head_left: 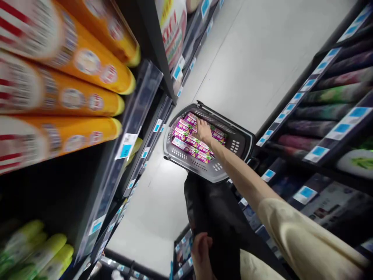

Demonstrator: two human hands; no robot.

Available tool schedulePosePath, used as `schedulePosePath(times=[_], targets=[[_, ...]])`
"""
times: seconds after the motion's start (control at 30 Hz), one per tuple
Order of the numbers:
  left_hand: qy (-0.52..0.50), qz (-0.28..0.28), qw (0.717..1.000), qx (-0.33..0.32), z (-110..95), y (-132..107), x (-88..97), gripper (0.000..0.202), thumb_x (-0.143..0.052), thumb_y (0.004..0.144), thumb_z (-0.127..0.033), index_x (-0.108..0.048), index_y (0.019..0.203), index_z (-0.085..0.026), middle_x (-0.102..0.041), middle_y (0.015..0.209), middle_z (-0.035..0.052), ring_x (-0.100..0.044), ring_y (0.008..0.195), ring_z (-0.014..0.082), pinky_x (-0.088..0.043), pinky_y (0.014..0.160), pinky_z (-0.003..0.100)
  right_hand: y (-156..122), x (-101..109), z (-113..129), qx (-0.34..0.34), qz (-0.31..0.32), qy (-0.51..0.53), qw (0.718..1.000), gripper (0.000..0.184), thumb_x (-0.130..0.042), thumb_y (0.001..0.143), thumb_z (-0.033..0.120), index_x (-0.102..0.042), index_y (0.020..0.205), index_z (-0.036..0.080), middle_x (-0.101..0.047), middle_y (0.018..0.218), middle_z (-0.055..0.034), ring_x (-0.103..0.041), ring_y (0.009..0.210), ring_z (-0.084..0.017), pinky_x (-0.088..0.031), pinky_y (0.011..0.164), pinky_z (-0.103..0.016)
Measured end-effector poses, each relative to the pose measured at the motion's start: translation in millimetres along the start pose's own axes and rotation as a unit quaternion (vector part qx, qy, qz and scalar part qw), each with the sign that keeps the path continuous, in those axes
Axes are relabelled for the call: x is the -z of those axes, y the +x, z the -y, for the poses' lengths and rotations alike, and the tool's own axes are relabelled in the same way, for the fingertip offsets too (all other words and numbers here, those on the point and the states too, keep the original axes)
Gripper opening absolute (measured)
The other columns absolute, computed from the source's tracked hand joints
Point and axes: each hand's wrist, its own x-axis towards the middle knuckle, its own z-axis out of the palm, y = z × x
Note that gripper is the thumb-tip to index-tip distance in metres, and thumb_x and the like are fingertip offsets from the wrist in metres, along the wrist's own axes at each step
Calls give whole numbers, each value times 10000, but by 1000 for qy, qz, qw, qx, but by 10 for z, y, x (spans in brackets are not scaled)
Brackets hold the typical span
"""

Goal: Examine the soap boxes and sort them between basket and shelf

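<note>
My right hand [203,129] reaches down into a grey plastic shopping basket [244,146] on the floor. Its fingers are spread and rest on small purple-and-pink boxes [192,140], laid in rows across the basket's bottom. The fingertips seem to touch the upper boxes; the palm hides some of them. Near my dark-trousered legs, my left hand [201,247] hangs low with its fingers curled inward. Anything inside those fingers is hidden from view.
Orange bottles [81,97] stand on a dark shelf at left, with yellow-green capped bottles [52,249] below. Price labels [126,146] line the shelf edges. Shelves at right hold coloured packs [340,89]. Pale floor [244,58] runs between both shelf rows.
</note>
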Motion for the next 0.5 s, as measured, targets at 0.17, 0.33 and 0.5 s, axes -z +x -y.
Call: schedulePosePath(times=[0.17, 0.33, 0.5], targets=[[-27, -65, 997, 39, 134, 138, -80, 608, -823, 730, -792, -849, 872, -202, -786, 777, 97, -723, 694, 218, -603, 661, 289, 593, -370, -287, -32, -45, -39, 998, 889, -683, 945, 311, -243, 1655, 5, -396, 1645, -334, -411, 1501, -440, -352, 1240, -595], [-76, -83, 990, 80, 173, 325, -139, 608, -882, 670, -757, -855, 881, -188, -795, 814, 107, -747, 738, 237, -610, 654, 292, 623, -505, -316, -90, -59, -42, 993, 761, -617, 1017, 388, -327, 1601, -4, -454, 1588, -346, -442, 1477, -436, -392, 1200, -598], [-84, -53, 993, 58, 133, 194, -67, 610, -882, 664, -753, -851, 889, -187, -792, 809, 108, -740, 723, 229, -617, 699, 317, -457, -271, -171, -212, 92, 51, 972, 891, -685, 990, 573, -382, 1557, -44, -615, 1401, -334, -618, 1332, -374, -503, 1086, -478]])
